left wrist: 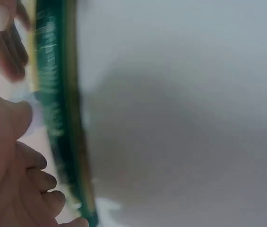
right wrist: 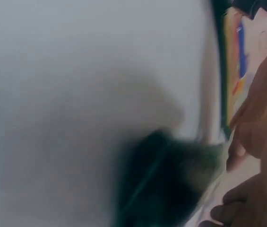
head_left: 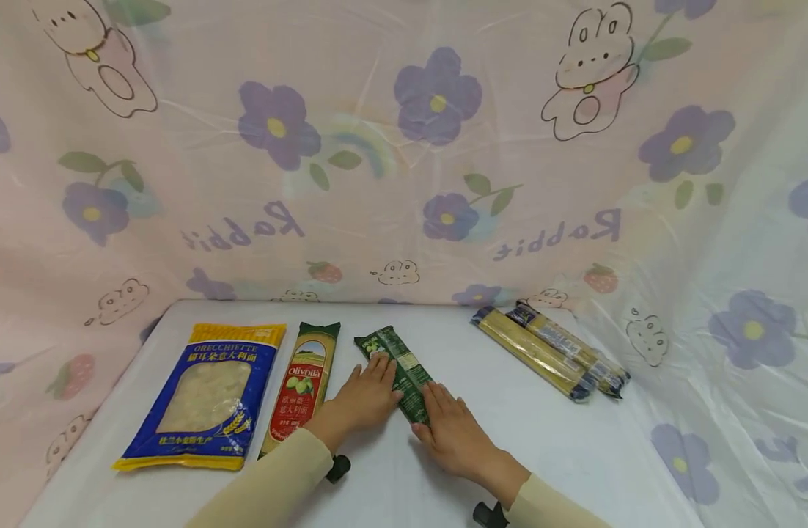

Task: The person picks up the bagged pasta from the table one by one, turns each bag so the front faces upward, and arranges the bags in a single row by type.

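A green pasta packet (head_left: pixel 407 370) lies slanted on the white table, its seamed, printed side facing up. My left hand (head_left: pixel 367 396) rests on the packet's left side, fingers extended toward its upper half. Lower down, my right hand (head_left: pixel 453 433) touches the right edge with straight fingers, its thumb by the bottom end. In the left wrist view the green packet (left wrist: pixel 55 94) shows edge-on beside the left fingertips. A blurred green end of the packet (right wrist: pixel 161 184) appears near the right hand (right wrist: pixel 256 127) in the right wrist view.
Left of my hands lie a red-and-green Olivoila pasta packet (head_left: pixel 305 381) and a large blue-and-yellow orecchiette bag (head_left: pixel 206 396). Two long spaghetti packets (head_left: pixel 536 352) (head_left: pixel 575 348) lie side by side at the back right. A patterned curtain (head_left: pixel 404 183) hangs behind the white table (head_left: pixel 509 455).
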### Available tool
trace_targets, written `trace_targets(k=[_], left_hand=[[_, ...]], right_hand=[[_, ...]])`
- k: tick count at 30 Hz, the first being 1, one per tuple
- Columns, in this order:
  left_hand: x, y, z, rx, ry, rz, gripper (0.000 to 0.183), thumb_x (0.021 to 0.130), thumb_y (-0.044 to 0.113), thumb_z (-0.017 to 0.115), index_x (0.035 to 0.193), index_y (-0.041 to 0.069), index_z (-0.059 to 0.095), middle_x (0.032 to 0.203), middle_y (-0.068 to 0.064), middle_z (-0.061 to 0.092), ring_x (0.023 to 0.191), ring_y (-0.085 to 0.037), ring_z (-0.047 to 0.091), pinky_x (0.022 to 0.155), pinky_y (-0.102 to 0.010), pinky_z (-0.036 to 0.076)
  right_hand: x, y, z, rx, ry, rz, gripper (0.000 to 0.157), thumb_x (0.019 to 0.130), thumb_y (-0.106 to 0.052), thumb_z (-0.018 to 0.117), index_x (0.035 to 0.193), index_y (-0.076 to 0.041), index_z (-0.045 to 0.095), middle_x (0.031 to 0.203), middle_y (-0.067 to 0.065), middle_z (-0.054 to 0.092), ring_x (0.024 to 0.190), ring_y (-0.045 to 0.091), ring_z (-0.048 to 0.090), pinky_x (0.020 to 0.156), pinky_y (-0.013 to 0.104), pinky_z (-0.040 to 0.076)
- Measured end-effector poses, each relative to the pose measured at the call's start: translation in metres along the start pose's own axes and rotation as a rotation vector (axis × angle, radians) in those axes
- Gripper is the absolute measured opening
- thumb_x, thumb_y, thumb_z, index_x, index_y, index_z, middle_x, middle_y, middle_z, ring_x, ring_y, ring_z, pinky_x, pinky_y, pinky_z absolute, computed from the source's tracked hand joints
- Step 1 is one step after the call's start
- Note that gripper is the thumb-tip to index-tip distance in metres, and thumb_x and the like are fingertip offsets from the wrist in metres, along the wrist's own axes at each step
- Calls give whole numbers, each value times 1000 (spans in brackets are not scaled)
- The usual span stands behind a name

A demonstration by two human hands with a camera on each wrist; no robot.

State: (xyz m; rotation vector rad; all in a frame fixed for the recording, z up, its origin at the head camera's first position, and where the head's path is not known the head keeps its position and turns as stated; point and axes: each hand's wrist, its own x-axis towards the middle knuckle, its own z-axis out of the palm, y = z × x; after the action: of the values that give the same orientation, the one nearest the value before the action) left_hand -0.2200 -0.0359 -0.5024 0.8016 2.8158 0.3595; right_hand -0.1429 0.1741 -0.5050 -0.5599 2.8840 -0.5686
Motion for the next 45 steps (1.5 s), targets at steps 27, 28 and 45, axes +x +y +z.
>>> trace_targets(k=[27, 28, 45], left_hand=[[106, -25, -10, 262, 150, -104, 33, 112, 27, 52, 134, 8, 69, 131, -13, 66, 126, -34, 57, 107, -55, 48], [108, -26, -8, 249, 143, -120, 34, 113, 28, 51, 133, 8, 70, 129, -13, 66, 125, -35, 56, 107, -57, 48], [80, -13, -65, 83, 699, 103, 19, 110, 22, 57, 113, 13, 73, 112, -9, 60, 100, -32, 50, 88, -51, 40]], right_hand=[[-43, 3, 42, -526, 310, 20, 40, 98, -50, 70, 83, -14, 62, 75, -2, 51, 78, 19, 50, 79, 46, 49], [-42, 3, 44, -535, 314, 16, 40, 98, -50, 70, 82, -14, 62, 74, -2, 50, 76, 18, 49, 77, 44, 48], [-37, 5, 39, -366, 372, 65, 38, 96, -50, 74, 83, -18, 59, 75, -7, 45, 75, 14, 46, 73, 38, 40]])
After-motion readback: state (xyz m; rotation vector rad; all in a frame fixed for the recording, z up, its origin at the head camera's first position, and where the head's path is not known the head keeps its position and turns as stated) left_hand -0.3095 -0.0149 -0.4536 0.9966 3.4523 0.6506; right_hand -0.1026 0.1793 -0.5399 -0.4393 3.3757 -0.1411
